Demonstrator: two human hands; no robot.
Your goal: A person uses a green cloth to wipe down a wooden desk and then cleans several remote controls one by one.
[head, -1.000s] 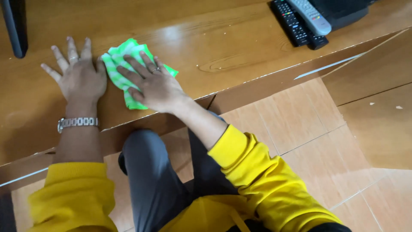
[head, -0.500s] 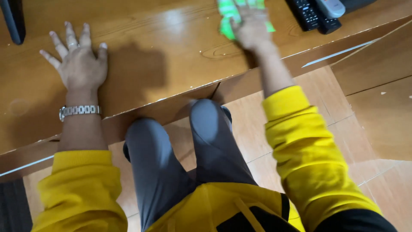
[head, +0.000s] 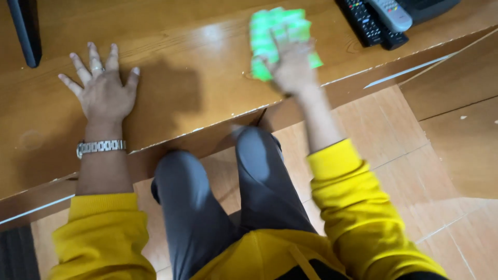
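1. On the glossy brown wooden surface (head: 197,88), the right hand (head: 293,65) presses flat on a bright green and white checked cloth (head: 270,36). Its fingers lie close together on top of the cloth, but motion blur hides if they also pinch it.
2. The left hand (head: 104,93) rests palm down, fingers spread wide, well apart from the cloth; it holds nothing. A silver metal wristwatch (head: 101,147) sits on this wrist.
3. To wipe well, I judge the palm should stay flat, with even pressure and overlapping strokes.
4. Near the cloth on the right lie a black remote control (head: 363,23) and a grey remote control (head: 391,13), so strokes to that side have little room.
5. The front edge of the surface is just beside the right wrist; the cloth could slide off there.
6. Between both hands the wood is open, which gives the most room. A dark upright object (head: 26,31) stands at the far left.
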